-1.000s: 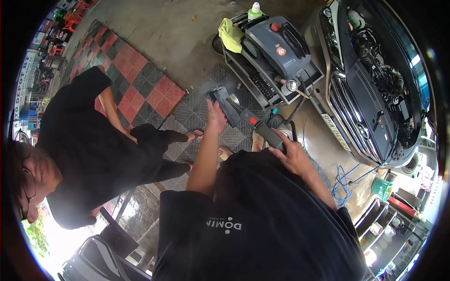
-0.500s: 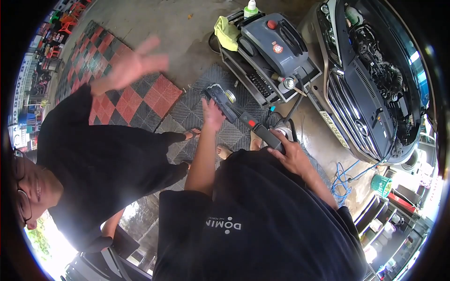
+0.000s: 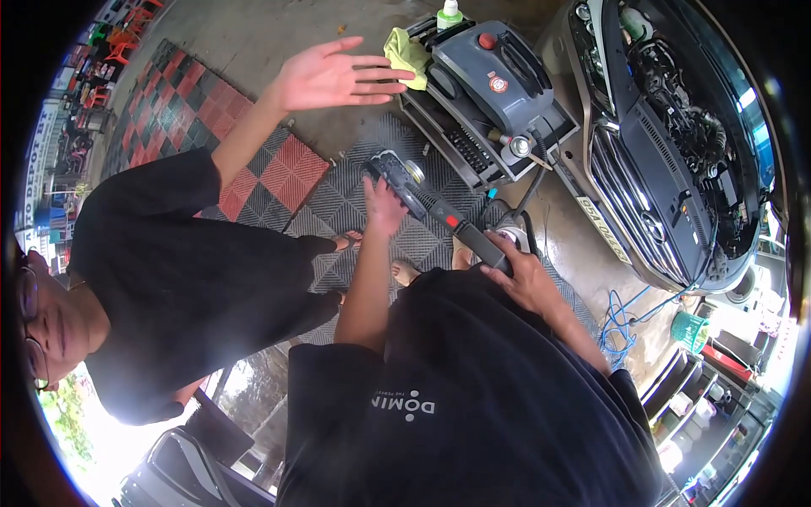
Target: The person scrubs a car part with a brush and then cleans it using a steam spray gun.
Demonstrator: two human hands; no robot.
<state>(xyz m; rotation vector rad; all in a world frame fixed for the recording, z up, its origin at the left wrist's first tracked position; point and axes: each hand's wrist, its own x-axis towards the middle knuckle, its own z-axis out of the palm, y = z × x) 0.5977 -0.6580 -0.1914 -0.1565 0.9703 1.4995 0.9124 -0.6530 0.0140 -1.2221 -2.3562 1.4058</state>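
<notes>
The grey handheld tool [image 3: 483, 247] slants above the floor mats [image 3: 338, 198], the right hand's [image 3: 528, 279] fingers clamped on its handle. The left hand [image 3: 386, 209] meets its head, fingers partly hidden, so I cannot tell their grip. Beyond are a co-worker's spread hand [image 3: 331, 78], a machine [image 3: 515, 89] and a car [image 3: 655, 160].

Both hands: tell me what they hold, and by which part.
A grey tool: the right hand grips its handle, the left hand holds its head.
</notes>
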